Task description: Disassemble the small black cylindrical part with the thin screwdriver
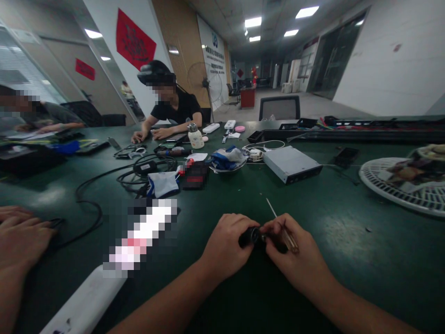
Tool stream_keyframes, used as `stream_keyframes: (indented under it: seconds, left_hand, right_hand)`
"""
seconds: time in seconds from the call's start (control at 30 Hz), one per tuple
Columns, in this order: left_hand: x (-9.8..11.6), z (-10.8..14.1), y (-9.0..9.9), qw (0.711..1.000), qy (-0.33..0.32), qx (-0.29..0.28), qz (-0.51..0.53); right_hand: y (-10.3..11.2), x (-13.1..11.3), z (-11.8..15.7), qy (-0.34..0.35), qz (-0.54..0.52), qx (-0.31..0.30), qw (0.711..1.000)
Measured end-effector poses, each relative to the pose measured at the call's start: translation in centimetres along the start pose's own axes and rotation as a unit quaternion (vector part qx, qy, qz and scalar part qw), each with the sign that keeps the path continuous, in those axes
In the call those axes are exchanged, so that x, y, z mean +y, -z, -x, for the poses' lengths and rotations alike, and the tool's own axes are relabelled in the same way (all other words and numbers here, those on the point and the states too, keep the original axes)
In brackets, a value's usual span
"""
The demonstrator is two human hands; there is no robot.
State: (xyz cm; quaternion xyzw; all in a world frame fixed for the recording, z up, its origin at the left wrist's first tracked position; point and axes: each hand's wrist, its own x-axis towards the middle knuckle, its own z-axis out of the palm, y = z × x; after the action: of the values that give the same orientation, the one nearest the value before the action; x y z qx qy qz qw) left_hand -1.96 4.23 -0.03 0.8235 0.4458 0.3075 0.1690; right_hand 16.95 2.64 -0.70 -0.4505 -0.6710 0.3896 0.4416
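Observation:
My left hand is closed around a small black cylindrical part, whose round, ringed end faces right. Close beside it, the thumb and fingertips of my right hand pinch near a tiny piece at that end; its kind is too small to make out. Held across the same right hand is a slim screwdriver. Its thin pale shaft points up and away, and its amber-brown handle shows below the fingers. Both hands are just above the dark green table, and the palms are hidden.
A lit, pixelated phone-like screen and a white device lie left. Another person's hand rests at far left. Ahead are black cables, a bowl with blue-white cloth, a grey drive box and a white fan grille.

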Motion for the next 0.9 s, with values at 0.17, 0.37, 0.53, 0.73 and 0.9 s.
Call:
stream_keyframes:
  seconds: [0.17,0.37,0.53,0.73,0.9]
  left_hand:
    - [0.02,0.0,0.11,1.0,-0.027,-0.011,0.002]
    - [0.07,0.0,0.19,1.0,-0.025,-0.007,-0.003]
    - [-0.02,-0.01,0.17,1.0,-0.026,-0.001,-0.004]
    - [0.08,-0.06,0.11,0.999,-0.037,-0.009,-0.009]
    - [0.07,0.0,0.08,0.997,-0.069,-0.043,-0.015]
  right_hand:
    - [0.05,0.19,-0.17,-0.005,-0.06,0.035,0.998]
    - [0.05,-0.07,0.06,-0.004,-0.047,0.015,0.999]
    - [0.04,-0.13,0.12,-0.008,-0.02,0.026,0.999]
    - [0.39,-0.53,0.05,-0.005,-0.027,0.019,0.999]
    - [0.4,-0.61,-0.03,-0.024,-0.003,0.04,0.999]
